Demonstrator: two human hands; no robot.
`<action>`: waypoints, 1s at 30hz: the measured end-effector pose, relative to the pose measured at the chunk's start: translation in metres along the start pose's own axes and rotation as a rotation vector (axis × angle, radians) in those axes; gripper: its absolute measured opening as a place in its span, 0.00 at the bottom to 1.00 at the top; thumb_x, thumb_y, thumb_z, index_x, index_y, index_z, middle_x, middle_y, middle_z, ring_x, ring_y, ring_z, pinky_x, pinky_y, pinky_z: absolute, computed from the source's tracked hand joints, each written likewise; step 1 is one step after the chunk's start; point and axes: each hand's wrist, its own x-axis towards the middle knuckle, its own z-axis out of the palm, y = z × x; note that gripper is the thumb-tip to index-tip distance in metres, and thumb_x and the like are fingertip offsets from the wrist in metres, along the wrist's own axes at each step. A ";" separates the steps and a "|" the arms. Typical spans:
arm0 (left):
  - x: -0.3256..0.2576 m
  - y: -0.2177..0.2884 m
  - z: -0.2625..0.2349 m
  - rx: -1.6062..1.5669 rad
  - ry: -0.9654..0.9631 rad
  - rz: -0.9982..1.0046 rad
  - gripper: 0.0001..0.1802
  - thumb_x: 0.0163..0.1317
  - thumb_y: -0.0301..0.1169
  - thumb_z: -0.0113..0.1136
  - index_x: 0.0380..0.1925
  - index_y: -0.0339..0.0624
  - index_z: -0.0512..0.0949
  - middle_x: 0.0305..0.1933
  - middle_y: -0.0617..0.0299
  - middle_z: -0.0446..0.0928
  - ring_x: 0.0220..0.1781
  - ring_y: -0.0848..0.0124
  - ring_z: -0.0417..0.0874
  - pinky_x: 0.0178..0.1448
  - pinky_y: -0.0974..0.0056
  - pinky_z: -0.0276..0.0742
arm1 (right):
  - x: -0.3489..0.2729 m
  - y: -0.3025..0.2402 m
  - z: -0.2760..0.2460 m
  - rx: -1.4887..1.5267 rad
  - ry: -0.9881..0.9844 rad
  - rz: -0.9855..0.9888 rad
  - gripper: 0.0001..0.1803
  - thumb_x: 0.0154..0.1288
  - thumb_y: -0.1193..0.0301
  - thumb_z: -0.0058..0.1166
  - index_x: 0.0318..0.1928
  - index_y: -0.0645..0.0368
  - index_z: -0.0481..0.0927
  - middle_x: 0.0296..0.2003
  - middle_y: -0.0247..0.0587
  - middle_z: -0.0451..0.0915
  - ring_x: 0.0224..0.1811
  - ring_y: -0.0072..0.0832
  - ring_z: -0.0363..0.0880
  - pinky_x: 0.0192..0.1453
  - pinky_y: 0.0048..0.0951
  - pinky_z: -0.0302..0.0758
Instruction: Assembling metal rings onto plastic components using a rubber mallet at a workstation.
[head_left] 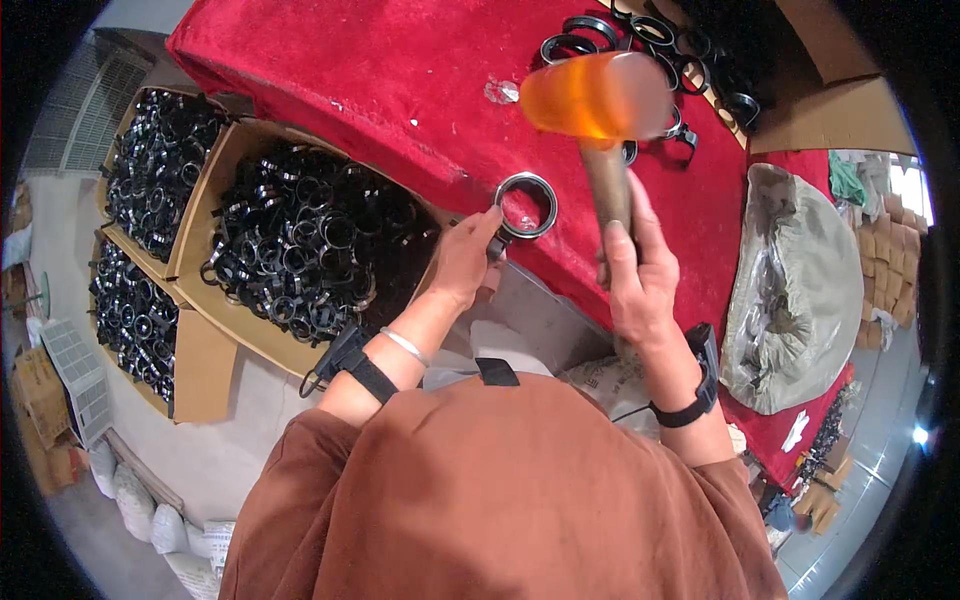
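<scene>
My left hand (470,255) pinches the short black stem of a ring-shaped part (549,209), black outside with a shiny metal inner rim. The ring lies at the front edge of the red cloth (380,90), which shows through its opening. Wrapped round a wooden handle, my right hand (637,260) holds a mallet (575,98) with a translucent orange head. That head is raised over the cloth, beyond and to the right of the ring, and its right end is blurred.
Cardboard boxes full of similar black rings (300,250) stand to the left. More loose rings (650,32) lie at the far right of the cloth, beside an open carton (835,115). A grey-green fabric-covered bundle (795,290) sits at the right.
</scene>
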 end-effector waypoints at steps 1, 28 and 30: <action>0.000 -0.001 -0.001 -0.028 -0.022 -0.011 0.17 0.65 0.44 0.55 0.31 0.40 0.78 0.22 0.69 0.73 0.23 0.79 0.70 0.26 0.74 0.66 | -0.004 0.004 0.002 0.025 0.038 -0.014 0.27 0.68 0.70 0.48 0.66 0.55 0.62 0.46 0.50 0.80 0.45 0.25 0.79 0.50 0.28 0.74; 0.007 -0.001 0.002 0.117 -0.077 0.070 0.18 0.66 0.44 0.52 0.32 0.39 0.79 0.27 0.69 0.73 0.30 0.79 0.69 0.36 0.70 0.67 | -0.096 0.051 -0.016 -0.196 -0.135 0.014 0.28 0.63 0.75 0.47 0.64 0.63 0.63 0.48 0.60 0.77 0.49 0.41 0.80 0.52 0.33 0.74; -0.001 0.004 -0.009 0.240 -0.059 0.074 0.18 0.66 0.43 0.52 0.32 0.38 0.79 0.28 0.68 0.74 0.32 0.79 0.70 0.37 0.70 0.66 | -0.096 0.043 -0.015 -0.109 -0.165 0.176 0.28 0.64 0.73 0.48 0.65 0.62 0.62 0.45 0.57 0.78 0.46 0.40 0.81 0.51 0.31 0.74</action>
